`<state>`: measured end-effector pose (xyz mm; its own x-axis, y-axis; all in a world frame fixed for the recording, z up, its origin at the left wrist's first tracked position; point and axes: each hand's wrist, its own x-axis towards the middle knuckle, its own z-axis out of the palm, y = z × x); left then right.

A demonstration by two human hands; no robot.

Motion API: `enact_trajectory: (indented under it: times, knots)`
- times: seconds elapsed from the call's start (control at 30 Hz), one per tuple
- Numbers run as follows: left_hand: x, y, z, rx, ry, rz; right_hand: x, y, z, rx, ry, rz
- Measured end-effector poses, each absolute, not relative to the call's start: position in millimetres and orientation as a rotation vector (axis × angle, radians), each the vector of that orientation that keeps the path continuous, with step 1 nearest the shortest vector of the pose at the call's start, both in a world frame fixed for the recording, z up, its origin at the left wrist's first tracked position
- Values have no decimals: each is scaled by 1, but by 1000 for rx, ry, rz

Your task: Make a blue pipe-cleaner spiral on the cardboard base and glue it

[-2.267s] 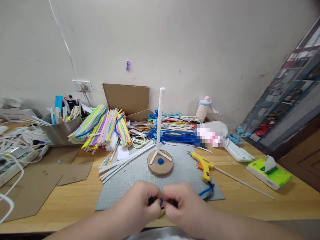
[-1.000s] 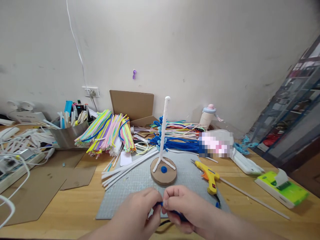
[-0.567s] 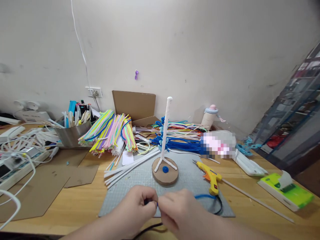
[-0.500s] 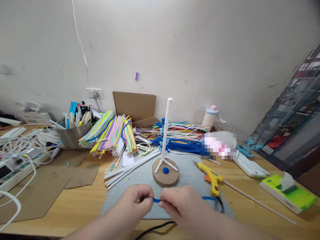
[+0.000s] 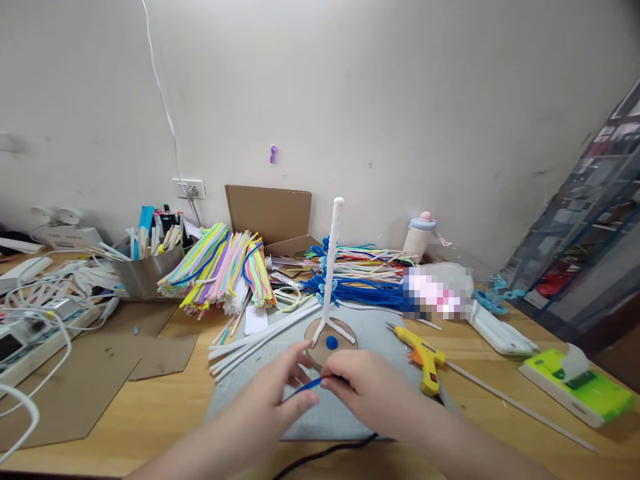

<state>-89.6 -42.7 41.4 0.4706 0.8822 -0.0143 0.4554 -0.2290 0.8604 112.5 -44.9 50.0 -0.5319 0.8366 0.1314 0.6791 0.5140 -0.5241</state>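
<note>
A blue pipe cleaner [image 5: 311, 385] is pinched between the thumb and fingers of my right hand [image 5: 367, 387]. Its other end runs into the gap between the thumb and fingers of my left hand [image 5: 277, 393], which are apart and not closed on it. Just beyond both hands, a round cardboard base [image 5: 345, 341] carries an upright white wrapped stem [image 5: 331, 260] with splayed white feet. On the base, in front of the stem, sits a small blue coil [image 5: 331, 343]. Part of the base is hidden by my hands.
A grey cutting mat [image 5: 240, 407] lies underneath. To the right are a yellow glue gun [image 5: 425, 357] and a green tissue pack [image 5: 575, 387]. White pipe cleaners [image 5: 265, 337] lie left of the base. Behind are colourful pipe cleaner bundles [image 5: 220, 267] and blue ones [image 5: 370, 291].
Both hands have moved slightly away from me, closer to the base. My left fingers have spread from their pinch, and the blue pipe cleaner now slants between the hands.
</note>
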Motion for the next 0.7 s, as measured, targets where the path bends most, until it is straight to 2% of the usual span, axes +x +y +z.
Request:
enact_trajectory:
  times: [0.1, 0.3, 0.43, 0.57, 0.7]
  knots:
    - [-71, -35, 37, 1914, 1090, 589, 108, -38, 48, -1188, -2377, 653]
    - [-83, -23, 32, 1913, 1293, 524, 144, -21, 45, -1373, -2300, 670]
    - [-63, -24, 23, 1813, 1226, 630, 132, -26, 39, -1369, -2377, 664]
    - [-51, -20, 17, 1737, 1160, 621, 134, -3, 40, -1288, -2537, 573]
    - [-63, -16, 17, 1648, 1201, 744, 176, 71, 40, -1727, -2356, 274]
